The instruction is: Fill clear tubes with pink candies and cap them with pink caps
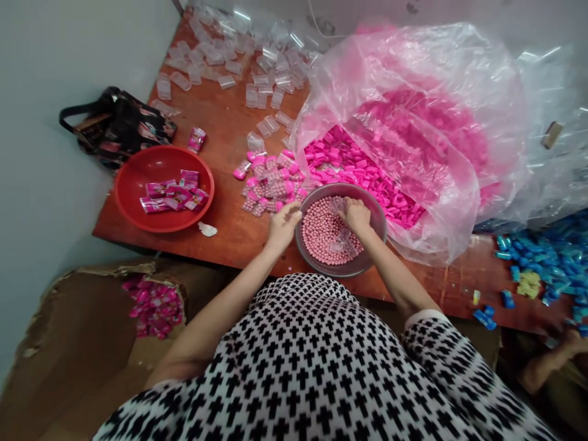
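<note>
My right hand (357,215) reaches into a grey bowl (378,214) of small round pink beads (319,229). Its fingers are closed on a small clear plastic container (338,205) at the beads. Another clear container (343,242) lies on the beads, nearer to me. At the bowl's left rim is my left hand (283,225), its fingers loosely bent with the tips apart, and I see nothing held in it. Just beyond it lies a pile of bead-filled clear containers with pink caps (271,180).
A big clear bag (441,141) spills loose pink caps (358,168) behind the bowl. Empty clear containers (211,52) cover the far table. At left stand a red bowl (122,190) with pink packets and a black handbag (133,122). Blue pieces (555,257) and another person's arm (551,361) are right.
</note>
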